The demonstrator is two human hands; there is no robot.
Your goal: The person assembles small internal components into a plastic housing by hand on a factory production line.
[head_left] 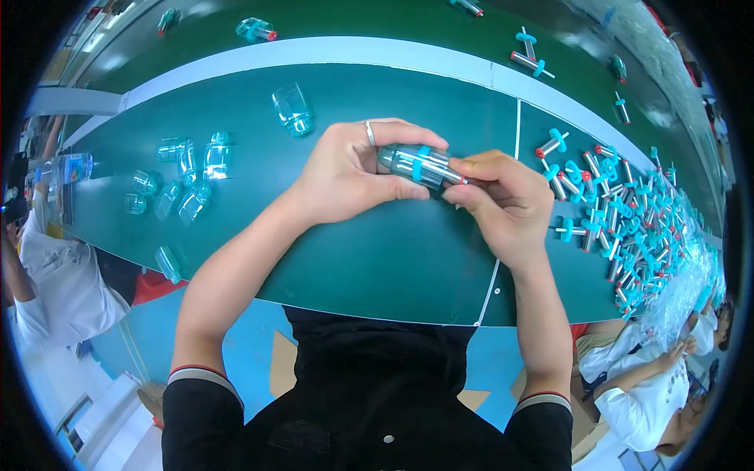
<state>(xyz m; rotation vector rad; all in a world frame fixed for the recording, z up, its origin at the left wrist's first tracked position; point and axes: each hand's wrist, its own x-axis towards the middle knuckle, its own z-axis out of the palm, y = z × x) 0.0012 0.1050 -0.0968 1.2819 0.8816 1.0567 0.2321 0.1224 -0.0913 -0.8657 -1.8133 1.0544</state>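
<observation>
My left hand (pixel 353 169), with a ring on one finger, is closed around a clear bluish plastic shell (pixel 400 162) above the middle of the table. A silver cylinder with a teal ring (pixel 432 169) and a red end sits partly inside the shell and points to the right. The thumb and fingers of my right hand (pixel 503 192) pinch the cylinder's red end. How deep the cylinder reaches into the shell is hard to tell.
To the left lie several loose clear shells (pixel 218 157), and one more shell (pixel 292 110) is farther back. A heap of silver cylinders with teal rings (pixel 620 212) covers the right side beside clear plastic sheeting (pixel 679 290). A pale rail (pixel 377 51) borders the green conveyor belt (pixel 377 17) behind. People sit at both sides.
</observation>
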